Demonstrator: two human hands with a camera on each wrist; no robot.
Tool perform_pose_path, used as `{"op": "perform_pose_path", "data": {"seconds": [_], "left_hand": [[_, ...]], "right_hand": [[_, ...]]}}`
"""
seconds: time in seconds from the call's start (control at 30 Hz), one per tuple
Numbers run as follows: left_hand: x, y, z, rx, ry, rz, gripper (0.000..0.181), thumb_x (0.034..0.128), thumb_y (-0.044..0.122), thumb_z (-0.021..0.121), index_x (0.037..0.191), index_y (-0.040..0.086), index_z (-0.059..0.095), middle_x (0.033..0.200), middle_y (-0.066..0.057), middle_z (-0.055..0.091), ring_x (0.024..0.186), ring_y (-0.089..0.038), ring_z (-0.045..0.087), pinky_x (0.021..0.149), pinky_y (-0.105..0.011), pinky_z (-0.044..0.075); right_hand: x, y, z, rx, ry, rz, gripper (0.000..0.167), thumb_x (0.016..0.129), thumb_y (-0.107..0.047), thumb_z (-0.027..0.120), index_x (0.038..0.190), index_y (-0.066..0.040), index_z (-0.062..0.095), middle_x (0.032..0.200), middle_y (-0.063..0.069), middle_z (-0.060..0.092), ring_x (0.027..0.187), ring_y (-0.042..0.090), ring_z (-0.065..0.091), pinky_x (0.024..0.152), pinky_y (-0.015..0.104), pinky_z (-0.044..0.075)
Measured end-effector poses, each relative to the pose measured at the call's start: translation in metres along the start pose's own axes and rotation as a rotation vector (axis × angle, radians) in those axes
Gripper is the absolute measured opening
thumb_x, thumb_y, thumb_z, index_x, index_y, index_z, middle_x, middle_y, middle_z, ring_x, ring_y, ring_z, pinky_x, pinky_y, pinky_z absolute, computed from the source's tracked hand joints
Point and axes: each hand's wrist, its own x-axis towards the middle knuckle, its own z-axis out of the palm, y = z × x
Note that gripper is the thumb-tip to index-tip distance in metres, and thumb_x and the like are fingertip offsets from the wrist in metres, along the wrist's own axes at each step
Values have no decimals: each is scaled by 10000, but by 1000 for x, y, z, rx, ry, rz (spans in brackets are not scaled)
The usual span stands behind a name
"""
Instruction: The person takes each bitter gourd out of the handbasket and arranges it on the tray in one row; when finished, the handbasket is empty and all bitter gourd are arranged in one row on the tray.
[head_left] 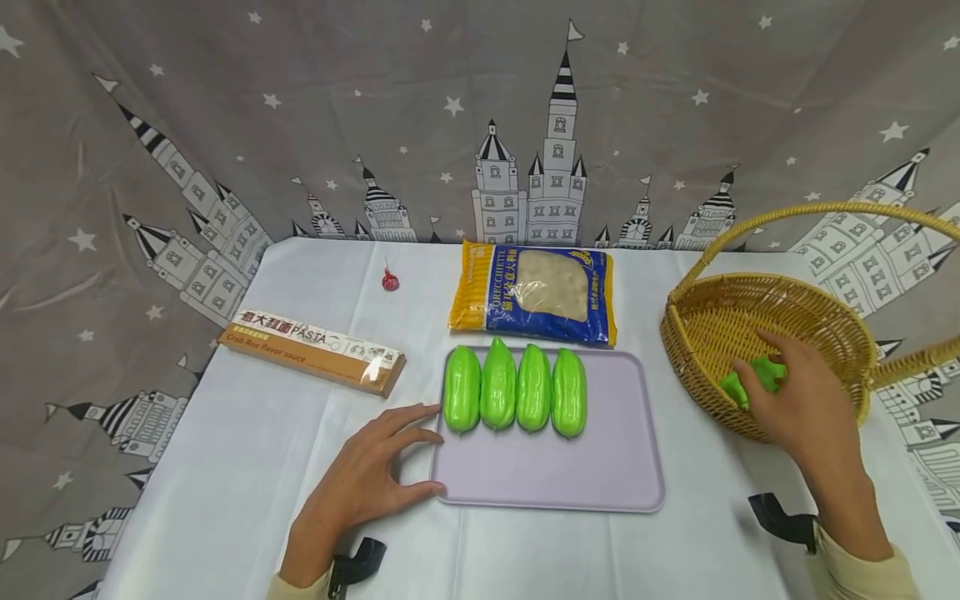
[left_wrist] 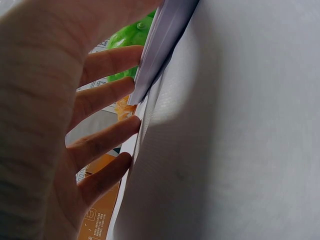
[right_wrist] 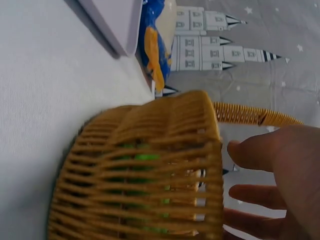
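Observation:
Several plump, glossy green cucumber-like vegetables [head_left: 533, 388] lie upright in a row on the left half of a pale purple tray [head_left: 551, 475]. My left hand [head_left: 367, 471] is at the tray's left edge, fingers spread and slightly bent, with thumb and fingertips at the rim. In the left wrist view, the fingers [left_wrist: 107, 97] hold nothing. My right hand [head_left: 802, 400] reaches over the wicker basket [head_left: 693, 358], thumb and fingers apart. Below it in the basket lies something green [head_left: 738, 389], partly hidden by the hand. Through the weave in the right wrist view, green [right_wrist: 147, 157] shows.
Behind the tray lies a blue and yellow orecchiette bag [head_left: 532, 293]. A long pasta box [head_left: 311, 350] rests at the left, with a small red wrapped item [head_left: 390, 281] farther back. The basket's tall handle [head_left: 817, 208] arches over its right side. A grey castle-print curtain [head_left: 375, 100] hangs behind.

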Motion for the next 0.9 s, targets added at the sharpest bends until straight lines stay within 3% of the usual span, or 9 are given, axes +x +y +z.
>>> {"op": "perform_pose_path", "data": {"seconds": [0.2, 0.47, 0.63, 0.77, 0.9], "left_hand": [[0, 1, 0, -4, -10, -14, 603, 740, 615, 935, 1216, 285, 768, 1569, 33, 592, 1427, -248, 574, 1176, -485, 506], [-1, 2, -1, -2, -25, -29, 601, 746, 619, 930, 1225, 296, 768, 1575, 35, 587, 1432, -251, 571, 1174, -500, 509], [0, 2, -1, -8, -15, -20, 604, 738, 607, 939, 1221, 288, 767, 1569, 29, 592, 1430, -253, 573, 1176, -497, 506], [-1, 1, -1, -13, -18, -22, 606, 741, 616, 934, 1224, 290, 767, 1570, 34, 591, 1430, -248, 573, 1175, -492, 507], [-1, 1, -1, -13, -19, -22, 606, 743, 619, 932, 1224, 290, 768, 1570, 35, 592, 1429, -247, 574, 1174, -492, 509]], "right_hand": [[0, 14, -5, -39, -48, 59, 652, 1050, -324, 681, 1514, 94, 495, 1436, 450, 492, 1271, 653, 470, 969, 824, 420], [2, 22, -3, -72, -149, 100, 739, 1056, -488, 640, 1480, 102, 504, 1367, 467, 470, 1095, 612, 527, 797, 739, 488], [7, 24, -1, -73, -170, 83, 774, 1022, -484, 693, 1472, 115, 495, 1332, 439, 481, 1019, 541, 526, 734, 654, 494], [10, 24, 2, -66, -182, 54, 787, 992, -459, 749, 1484, 100, 496, 1379, 452, 470, 1113, 579, 504, 783, 741, 484], [14, 24, 5, -55, -214, 40, 801, 978, -459, 773, 1487, 94, 492, 1395, 458, 451, 1115, 592, 506, 772, 723, 503]]}}
